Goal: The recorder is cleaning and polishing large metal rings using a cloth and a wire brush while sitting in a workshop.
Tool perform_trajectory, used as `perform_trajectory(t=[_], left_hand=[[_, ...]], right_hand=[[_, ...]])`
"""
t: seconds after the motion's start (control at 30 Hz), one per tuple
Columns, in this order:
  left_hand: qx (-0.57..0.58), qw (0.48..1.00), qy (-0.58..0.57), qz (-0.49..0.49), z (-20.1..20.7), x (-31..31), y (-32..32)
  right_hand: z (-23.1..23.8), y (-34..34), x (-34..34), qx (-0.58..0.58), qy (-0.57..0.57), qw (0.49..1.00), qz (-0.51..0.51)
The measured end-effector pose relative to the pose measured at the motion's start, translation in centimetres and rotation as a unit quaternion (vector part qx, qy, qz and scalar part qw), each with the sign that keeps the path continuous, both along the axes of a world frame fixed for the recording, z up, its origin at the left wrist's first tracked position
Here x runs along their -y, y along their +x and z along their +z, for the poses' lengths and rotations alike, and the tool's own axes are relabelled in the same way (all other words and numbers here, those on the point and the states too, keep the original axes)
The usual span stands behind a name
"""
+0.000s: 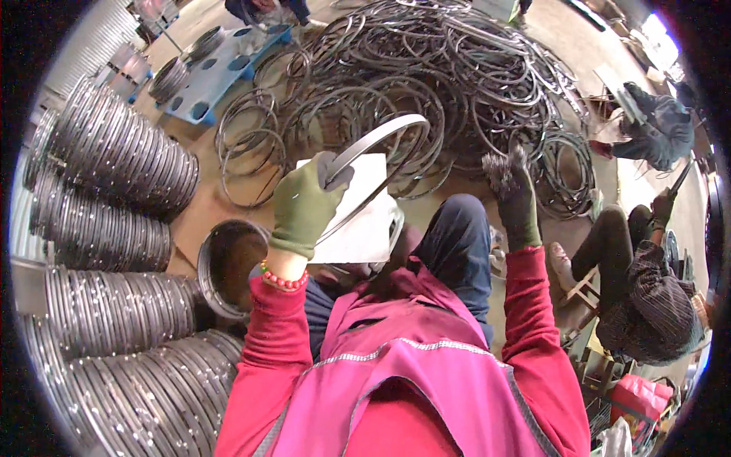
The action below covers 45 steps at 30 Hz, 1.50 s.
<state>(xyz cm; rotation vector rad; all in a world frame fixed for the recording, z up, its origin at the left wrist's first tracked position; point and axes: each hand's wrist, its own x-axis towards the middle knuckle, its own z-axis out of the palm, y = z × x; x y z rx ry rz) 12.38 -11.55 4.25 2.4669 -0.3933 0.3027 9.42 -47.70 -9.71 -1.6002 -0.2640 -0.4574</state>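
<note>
The left hand (304,204) grips a metal ring (378,164); at 3 o'clock, the right hand (515,199) is closed on a small wire bundle (499,171).

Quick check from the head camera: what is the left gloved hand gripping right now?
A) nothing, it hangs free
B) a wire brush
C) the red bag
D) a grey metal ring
D: the left hand in its green glove is closed around the rim of a grey metal ring held up over a white sheet, while the right hand holds a small bristly object apart from it.
</note>
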Motion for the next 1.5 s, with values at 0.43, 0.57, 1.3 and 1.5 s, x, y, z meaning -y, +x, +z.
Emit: perform_trajectory(t=[0.43, 0.57, 1.3, 1.5], left_hand=[[0.009, 1.0, 0.013, -0.011, -0.1, 0.7, -0.4], [0.018, 0.999, 0.039, 0.016, 0.1, 1.2, 0.0], [0.027, 0.999, 0.029, 0.008, -0.1, 0.7, -0.3], [0.039, 0.999, 0.0, 0.004, -0.3, 1.5, -0.1]], right_hand=[[10.9, 7.6, -15.8, 0.008, 0.067, 0.997, 0.029], [10.5, 10.1, -15.9, -0.002, 0.088, 0.995, 0.044], [11.6, 10.5, -15.8, -0.031, -0.103, 0.992, 0.059], [11.9, 9.6, -16.9, 0.115, -0.146, 0.982, -0.024]])
